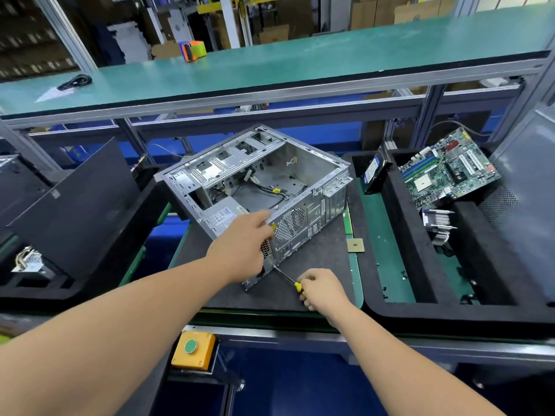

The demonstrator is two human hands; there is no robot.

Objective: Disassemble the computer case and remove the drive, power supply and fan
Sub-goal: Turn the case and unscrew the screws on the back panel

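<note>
screwdriver at the case's rear corner

head view: the case (270, 181) lay open side up on a dark mat (315, 283), its rear panel turned toward the person. the psu (223, 216) sat inside at the near left corner, with cables (270, 190) trailing across the floor of the case. the left hand (244, 244) rested on the rear top edge by the psu, fingers extended over the metal and not curled round anything. the right hand (319, 288) gripped the yellow handle of a screwdriver (288, 279); its shaft ran up and left to the rear panel's lower corner, just below the left hand, so the case stood just beyond and left of that grip. the fan grille (289, 225) showed on the rear panel, right of the left hand. in the tray (390, 307) to the right, a drive (374, 172) leaned upright in one slot and a motherboard (447, 169) lay tilted in the next, with a heatsink (437, 225) below it. a loose chip (355, 245) lay on the mat near the case.
</note>
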